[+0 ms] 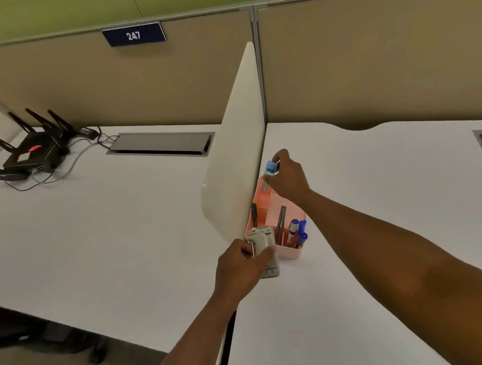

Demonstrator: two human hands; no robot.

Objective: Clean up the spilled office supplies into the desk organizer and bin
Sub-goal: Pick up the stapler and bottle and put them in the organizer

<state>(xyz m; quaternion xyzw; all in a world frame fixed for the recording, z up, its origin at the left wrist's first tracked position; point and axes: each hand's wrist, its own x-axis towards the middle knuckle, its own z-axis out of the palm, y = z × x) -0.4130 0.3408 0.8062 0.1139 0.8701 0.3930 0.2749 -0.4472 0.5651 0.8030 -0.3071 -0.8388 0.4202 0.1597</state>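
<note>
Head view: two white desks side by side, one person's bare arms reaching in from below.
Desk point(376, 202): white top, right-hand bay; organizer stands on it against the divider.
Divider point(232, 154): cream panel, upright between the two desks.
Left desk point(96, 233): black router point(32, 155) with antennas and cables at far left; grey cable hatch point(161, 144) near the back.
Wall sign point(134, 34): blue plate, reads 247.
Organizer point(281, 213): pink, compartmented; blue markers point(300, 231) and dark pens upright in the near compartments.
Right hand point(287, 176): above the far end of the organizer, fingertips pinched on a small blue item point(271, 167); its kind not legible.
Left hand point(242, 267): at the organizer's near end, fingers curled tight round a grey stapler point(265, 248), held over the near rim.
</note>
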